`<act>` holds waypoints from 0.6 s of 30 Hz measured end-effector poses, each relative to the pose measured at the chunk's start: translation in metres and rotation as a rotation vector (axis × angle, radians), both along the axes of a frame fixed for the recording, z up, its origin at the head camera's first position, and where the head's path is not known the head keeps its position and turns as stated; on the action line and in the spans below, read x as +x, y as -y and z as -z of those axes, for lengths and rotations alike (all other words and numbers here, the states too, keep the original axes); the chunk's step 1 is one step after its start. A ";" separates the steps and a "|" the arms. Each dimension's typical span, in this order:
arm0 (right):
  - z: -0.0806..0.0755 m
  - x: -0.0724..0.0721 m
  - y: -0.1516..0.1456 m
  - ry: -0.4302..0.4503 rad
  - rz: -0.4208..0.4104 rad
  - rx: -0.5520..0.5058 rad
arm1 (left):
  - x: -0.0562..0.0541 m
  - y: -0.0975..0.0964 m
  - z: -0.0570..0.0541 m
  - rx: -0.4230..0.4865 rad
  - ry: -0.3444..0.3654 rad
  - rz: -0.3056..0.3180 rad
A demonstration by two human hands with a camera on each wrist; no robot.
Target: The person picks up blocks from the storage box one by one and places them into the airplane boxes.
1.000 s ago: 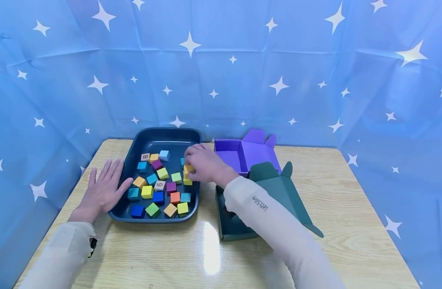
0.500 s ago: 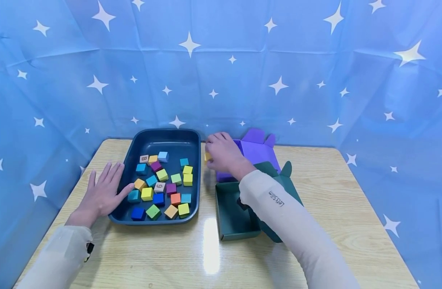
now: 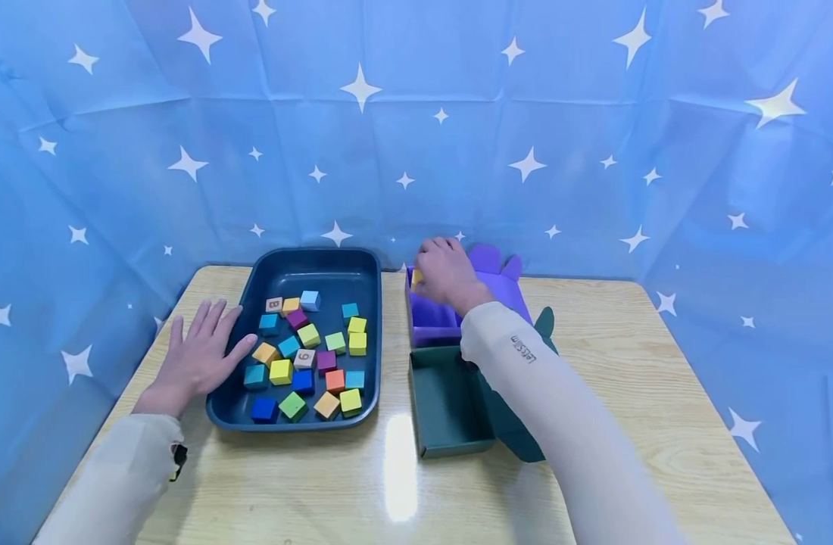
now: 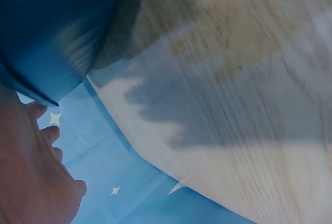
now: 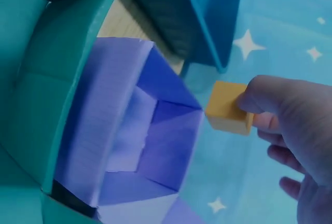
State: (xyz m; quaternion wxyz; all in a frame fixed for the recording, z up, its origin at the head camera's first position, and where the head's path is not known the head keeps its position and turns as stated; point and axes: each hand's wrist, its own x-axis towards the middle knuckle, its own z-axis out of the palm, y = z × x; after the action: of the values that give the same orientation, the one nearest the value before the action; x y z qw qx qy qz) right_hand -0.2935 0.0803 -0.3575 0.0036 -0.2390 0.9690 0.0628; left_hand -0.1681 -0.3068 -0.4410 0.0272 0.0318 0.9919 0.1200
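Between thumb and fingers my right hand [image 3: 447, 272] pinches an orange-yellow cube block [image 5: 227, 107]. In the head view this hand is over the far part of the open purple box [image 3: 435, 333]; the right wrist view shows the block close to the box's rim. My left hand [image 3: 197, 356] lies with its fingers straight and spread at the left rim of the dark blue tray [image 3: 290, 426]. Several coloured cube blocks lie loose in that tray, among them a yellow block [image 3: 280, 372] and a wooden block with a printed 9 [image 3: 304, 358].
An open dark green box [image 3: 450, 401] stands in front of the purple one, its lid partly behind my right sleeve [image 3: 525, 371]. All of these are on a light wooden table [image 3: 321, 484]. A blue star-patterned cloth [image 3: 416, 136] hangs behind and at the sides.
My right hand has carried the orange-yellow block from the tray's right side, across the gap, to over the purple box. My left hand has stayed at the tray's left rim.
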 end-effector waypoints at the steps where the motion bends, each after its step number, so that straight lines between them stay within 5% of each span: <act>1: 0.002 -0.003 0.000 0.009 0.014 0.000 | -0.002 0.000 0.002 -0.002 0.006 0.000; 8: 0.016 -0.026 0.007 0.026 0.065 0.008 | -0.004 0.000 0.006 0.010 -0.001 -0.020; 18: 0.042 -0.043 0.009 0.043 0.030 0.049 | -0.003 -0.002 0.012 0.046 0.009 -0.030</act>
State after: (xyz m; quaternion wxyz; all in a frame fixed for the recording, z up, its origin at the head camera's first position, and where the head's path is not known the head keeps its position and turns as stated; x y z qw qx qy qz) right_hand -0.3362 0.0717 -0.3993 0.0310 -0.2257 0.9703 0.0812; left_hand -0.1715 -0.3051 -0.4529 0.0292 0.0168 0.9891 0.1431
